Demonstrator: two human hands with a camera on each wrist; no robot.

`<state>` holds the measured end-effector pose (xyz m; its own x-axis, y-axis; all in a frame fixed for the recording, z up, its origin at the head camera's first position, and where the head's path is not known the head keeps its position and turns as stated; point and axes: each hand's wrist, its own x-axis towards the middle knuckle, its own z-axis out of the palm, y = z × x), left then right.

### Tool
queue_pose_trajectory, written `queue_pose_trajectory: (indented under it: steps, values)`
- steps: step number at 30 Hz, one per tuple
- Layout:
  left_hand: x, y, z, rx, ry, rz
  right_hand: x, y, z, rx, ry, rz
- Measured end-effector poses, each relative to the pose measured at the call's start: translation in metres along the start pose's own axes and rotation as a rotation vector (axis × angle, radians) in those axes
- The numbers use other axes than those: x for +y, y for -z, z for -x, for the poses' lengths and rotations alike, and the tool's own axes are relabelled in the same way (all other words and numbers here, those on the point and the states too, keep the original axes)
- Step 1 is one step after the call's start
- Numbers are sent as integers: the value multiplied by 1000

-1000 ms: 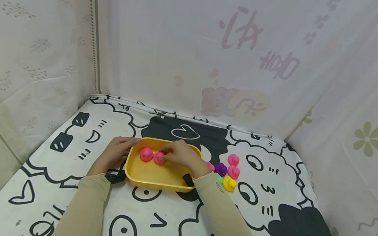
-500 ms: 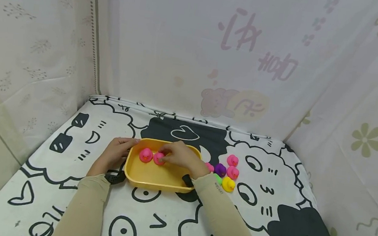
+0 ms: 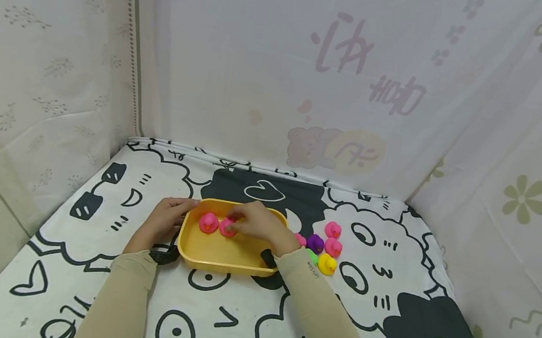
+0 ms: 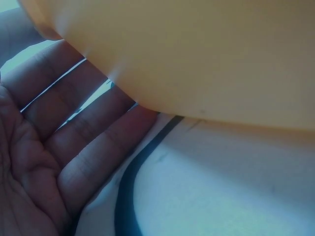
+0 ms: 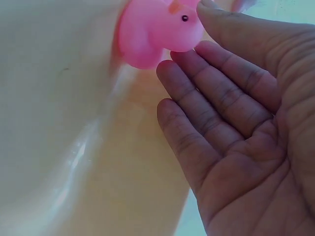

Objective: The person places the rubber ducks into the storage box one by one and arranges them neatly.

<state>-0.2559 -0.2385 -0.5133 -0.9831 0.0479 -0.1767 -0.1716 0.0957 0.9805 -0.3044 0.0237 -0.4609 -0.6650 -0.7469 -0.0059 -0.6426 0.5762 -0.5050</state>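
Observation:
Two pink rubber ducks sit side by side in the yellow tray [image 3: 230, 259], near its far left part. The left duck [image 3: 208, 222] stands free of both hands. My right hand [image 3: 260, 223] reaches in over the tray and pinches the right pink duck [image 5: 140, 34] between thumb and fingertips, as the right wrist view shows. My left hand [image 3: 162, 223] is at the tray's left side, its fairly straight fingers [image 4: 93, 162] against the outer wall and the fingertips at the far left corner.
Right of the tray lies a group of more rubber ducks: a purple one [image 3: 315, 244], a yellow one [image 3: 327, 264], a green one [image 3: 312, 256] partly behind the right sleeve, and several pink ones [image 3: 333, 247]. A black-and-white patterned cloth [image 3: 202, 328] covers the table, with hanging curtains [image 3: 242, 65] around it.

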Motion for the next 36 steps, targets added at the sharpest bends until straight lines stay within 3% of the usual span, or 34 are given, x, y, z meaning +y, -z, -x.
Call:
queue_pose_trajectory:
  steps: [14, 24, 36]
  values:
    - [1, 0, -1, -7, -10, 15, -8, 23, 20, 41, 14, 41]
    - [-1, 1, -1, 7, 4, -20, -3, 34, 35, 68, 15, -6]
    - [-3, 1, -3, -14, -14, 46, 2, 48, 63, 126, -40, -23]
